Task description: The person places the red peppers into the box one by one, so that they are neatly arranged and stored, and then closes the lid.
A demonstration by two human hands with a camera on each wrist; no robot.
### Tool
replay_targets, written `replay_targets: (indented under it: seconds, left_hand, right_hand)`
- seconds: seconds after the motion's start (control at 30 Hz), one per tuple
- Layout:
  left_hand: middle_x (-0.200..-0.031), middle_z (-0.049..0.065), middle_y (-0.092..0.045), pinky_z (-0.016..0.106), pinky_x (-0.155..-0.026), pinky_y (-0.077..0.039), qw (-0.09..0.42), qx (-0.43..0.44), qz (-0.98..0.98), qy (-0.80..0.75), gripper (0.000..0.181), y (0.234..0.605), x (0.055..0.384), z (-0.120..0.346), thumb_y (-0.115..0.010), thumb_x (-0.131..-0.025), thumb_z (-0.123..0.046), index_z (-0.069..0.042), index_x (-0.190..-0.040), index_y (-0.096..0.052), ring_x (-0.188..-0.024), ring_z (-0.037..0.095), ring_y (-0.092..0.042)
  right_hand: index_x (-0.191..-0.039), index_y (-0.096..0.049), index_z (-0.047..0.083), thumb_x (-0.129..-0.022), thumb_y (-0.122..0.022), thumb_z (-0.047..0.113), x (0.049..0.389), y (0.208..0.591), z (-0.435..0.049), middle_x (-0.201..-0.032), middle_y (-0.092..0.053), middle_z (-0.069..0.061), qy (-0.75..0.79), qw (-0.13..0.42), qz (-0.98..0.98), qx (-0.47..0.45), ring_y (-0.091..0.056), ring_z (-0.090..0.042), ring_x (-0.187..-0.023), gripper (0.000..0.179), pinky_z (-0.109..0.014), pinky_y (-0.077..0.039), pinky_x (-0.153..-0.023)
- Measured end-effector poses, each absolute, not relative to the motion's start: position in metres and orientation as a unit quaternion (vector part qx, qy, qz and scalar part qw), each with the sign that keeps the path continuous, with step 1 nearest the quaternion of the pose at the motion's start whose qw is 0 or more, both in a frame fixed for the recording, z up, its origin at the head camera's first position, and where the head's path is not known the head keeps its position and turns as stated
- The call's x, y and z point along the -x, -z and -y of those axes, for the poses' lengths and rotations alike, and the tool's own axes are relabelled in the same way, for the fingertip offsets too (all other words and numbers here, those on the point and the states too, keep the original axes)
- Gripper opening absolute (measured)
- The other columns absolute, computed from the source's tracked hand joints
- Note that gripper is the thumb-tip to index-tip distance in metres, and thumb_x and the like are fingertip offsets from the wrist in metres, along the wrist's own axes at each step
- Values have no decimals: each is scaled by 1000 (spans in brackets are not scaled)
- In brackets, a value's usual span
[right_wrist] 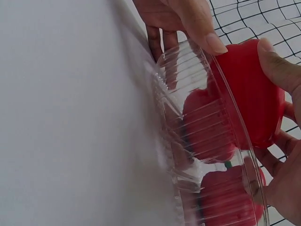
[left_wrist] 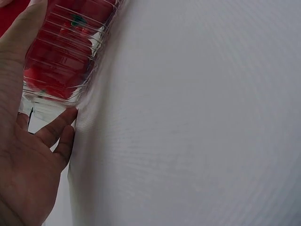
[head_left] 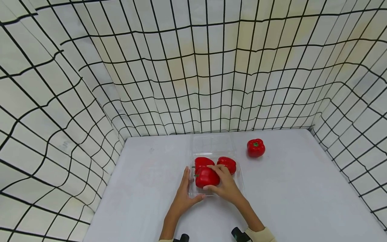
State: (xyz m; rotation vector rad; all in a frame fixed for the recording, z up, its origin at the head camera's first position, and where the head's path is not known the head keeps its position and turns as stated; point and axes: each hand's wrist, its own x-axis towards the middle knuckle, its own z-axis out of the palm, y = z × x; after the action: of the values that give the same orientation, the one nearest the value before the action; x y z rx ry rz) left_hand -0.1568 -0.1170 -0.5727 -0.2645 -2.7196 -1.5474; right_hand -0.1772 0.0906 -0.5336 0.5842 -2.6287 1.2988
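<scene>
A clear plastic clamshell container (head_left: pixel 241 183) lies with its lid (head_left: pixel 211 144) folded back. My right hand (head_left: pixel 226 185) grips a red bell pepper (head_left: pixel 207 176) at the container's near end, thumb on one side and fingers on the other. In the right wrist view, this bell pepper (right_wrist: pixel 249 89) rises above the container's rim. Two more red bell peppers show behind it, one on the left (head_left: pixel 203 161) and one on the right (head_left: pixel 228 164). My left hand (head_left: pixel 183 196) rests against the container's left side with extended fingers, its thumb by the near edge.
Another red bell pepper (head_left: pixel 255 148) stands on the white table (head_left: pixel 290 188), right of the lid. Black netting (head_left: pixel 211 80) over white sheeting surrounds the table's back and sides.
</scene>
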Motion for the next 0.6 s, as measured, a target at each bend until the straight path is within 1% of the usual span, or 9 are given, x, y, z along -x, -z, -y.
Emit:
replay_targets:
  seconds: [0.23,0.33,0.43,0.6]
  left_hand:
    - [-165,0,-14,53,-107,-42,6,82,867,492,118,573,157,118,-82,-70,-52,-23,-159,-10,-149,33,-27]
    - [-165,0,-13,53,-109,-40,5,84,866,493,118,574,157,118,-81,-70,-53,-23,-159,-9,-150,32,-23]
    - [-165,1,-13,53,-109,-39,5,86,867,491,118,575,156,118,-81,-71,-53,-23,-159,-8,-150,32,-21]
    - [-165,1,-14,54,-107,-41,8,83,868,489,119,574,157,118,-82,-70,-53,-23,-159,-9,-150,33,-22]
  right_hand:
    - [-136,-54,23,-71,-84,46,176,535,-86,-123,-57,-2,-412,64,887,-199,-54,-19,-117,76,-44,-59,-89]
    - [-136,-53,25,-71,-84,47,175,538,-86,-123,-57,0,-409,58,886,-209,-53,-17,-118,75,-42,-58,-90]
    - [-136,-53,27,-74,-82,47,175,538,-88,-125,-56,1,-413,53,882,-221,-52,-17,-120,71,-41,-58,-92]
    - [-137,-55,27,-81,-77,41,176,536,-94,-126,-53,-2,-425,46,873,-236,-54,-21,-119,62,-46,-57,-92]
